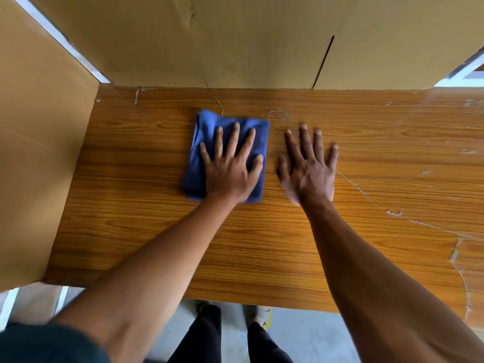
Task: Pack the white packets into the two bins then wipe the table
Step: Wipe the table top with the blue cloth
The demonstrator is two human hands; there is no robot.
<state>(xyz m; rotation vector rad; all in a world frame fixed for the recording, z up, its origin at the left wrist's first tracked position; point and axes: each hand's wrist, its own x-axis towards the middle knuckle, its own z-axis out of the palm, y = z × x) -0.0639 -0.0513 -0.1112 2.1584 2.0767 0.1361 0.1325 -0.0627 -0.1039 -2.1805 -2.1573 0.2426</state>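
Left hand (pixel 228 169) flat on cloth (pixel 207 134), cardboard (pixel 183 43) behind

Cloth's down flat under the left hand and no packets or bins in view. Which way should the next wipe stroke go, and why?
Probably slide the blue cloth to the right, lifting the right hand out of its path first. The left hand presses it flat near the table's middle, while whitish streaks and smears show mostly on the right side. The right hand lies flat on the wood just beside the cloth, so it would block that stroke.
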